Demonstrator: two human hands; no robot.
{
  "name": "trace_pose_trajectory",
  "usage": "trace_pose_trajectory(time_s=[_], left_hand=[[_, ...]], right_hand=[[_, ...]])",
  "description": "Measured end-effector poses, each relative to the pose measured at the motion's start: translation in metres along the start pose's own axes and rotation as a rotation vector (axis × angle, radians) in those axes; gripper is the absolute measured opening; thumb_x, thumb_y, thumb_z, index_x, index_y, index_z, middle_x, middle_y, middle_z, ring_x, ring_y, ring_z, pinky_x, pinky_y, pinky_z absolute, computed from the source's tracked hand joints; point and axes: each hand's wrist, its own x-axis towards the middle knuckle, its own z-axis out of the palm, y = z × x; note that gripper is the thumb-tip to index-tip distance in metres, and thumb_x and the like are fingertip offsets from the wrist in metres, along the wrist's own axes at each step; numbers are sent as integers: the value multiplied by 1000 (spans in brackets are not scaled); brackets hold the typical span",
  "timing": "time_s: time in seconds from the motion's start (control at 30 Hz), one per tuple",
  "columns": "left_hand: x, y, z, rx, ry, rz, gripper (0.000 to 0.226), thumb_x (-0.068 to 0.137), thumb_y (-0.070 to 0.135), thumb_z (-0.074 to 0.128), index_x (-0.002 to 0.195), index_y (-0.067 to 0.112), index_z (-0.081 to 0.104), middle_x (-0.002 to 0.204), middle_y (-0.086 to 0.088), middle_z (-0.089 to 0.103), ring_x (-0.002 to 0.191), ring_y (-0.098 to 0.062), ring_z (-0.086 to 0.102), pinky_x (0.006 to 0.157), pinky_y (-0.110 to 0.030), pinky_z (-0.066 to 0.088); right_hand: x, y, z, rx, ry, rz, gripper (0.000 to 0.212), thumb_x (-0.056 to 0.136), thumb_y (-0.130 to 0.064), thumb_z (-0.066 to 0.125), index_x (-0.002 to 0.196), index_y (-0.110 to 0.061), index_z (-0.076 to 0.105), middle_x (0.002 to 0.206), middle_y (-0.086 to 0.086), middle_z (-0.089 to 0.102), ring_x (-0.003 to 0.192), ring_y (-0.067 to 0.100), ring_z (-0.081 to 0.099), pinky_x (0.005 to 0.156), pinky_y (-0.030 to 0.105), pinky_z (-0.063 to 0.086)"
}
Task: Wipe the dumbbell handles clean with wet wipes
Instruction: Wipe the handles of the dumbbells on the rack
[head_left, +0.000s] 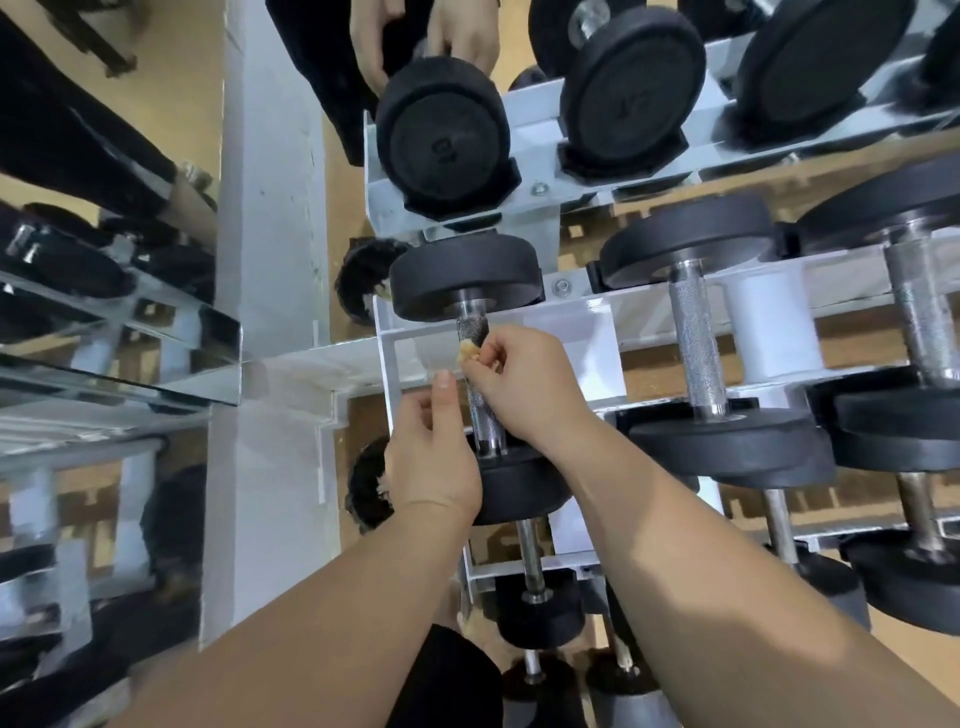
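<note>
A black dumbbell lies on the middle shelf of the white rack (582, 317), its knurled steel handle (480, 415) running toward me. My right hand (524, 384) pinches a small crumpled, yellowed wet wipe (471, 349) against the upper part of that handle. My left hand (431, 452) is curled at the handle's left side, thumb up beside the bar; I cannot tell whether it grips the bar. The near black weight head (519, 488) is partly hidden under my wrists.
More black dumbbells fill the rack: one (698, 332) to the right, bigger ones (631, 88) on the top shelf, smaller ones (535, 603) below. A mirror (104, 312) on the left reflects the rack. Beside it stands a white pillar (270, 208). A person's hands (421, 31) show at the top.
</note>
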Motion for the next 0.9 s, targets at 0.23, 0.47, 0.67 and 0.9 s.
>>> trace_pose_trajectory(time_s=[0.23,0.47,0.67,0.9], left_hand=[[1,-2,0,43,-16,16,43,94,73,30,101,37,51,85,21,49,87,-11,54,88,-35,39],[-1,0,0,95,15,42,79,69,96,10,97,35,54,92,12,61,90,-18,60,89,-46,50],[-4,-2,-2,77,27,56,90,64,99,3,101,33,53,103,4,62,96,-23,59,88,-46,48],[-6,-4,-3,1,52,70,94,67,99,1,106,27,49,109,2,59,102,-26,57,87,-50,48]], right_hand=[[12,-6,-4,-54,32,-169,12,88,-29,72,81,-20,68,63,-10,55,66,12,53,64,28,41],[0,0,-16,-305,-172,-364,13,87,-23,71,77,-19,64,70,-9,54,68,14,51,64,30,42],[18,-10,-8,-368,-66,-312,9,88,-26,71,86,-18,75,80,-2,66,79,18,59,73,32,47],[-4,-9,-31,-534,-279,-458,8,89,-14,66,82,-15,64,80,3,64,75,26,60,66,33,46]])
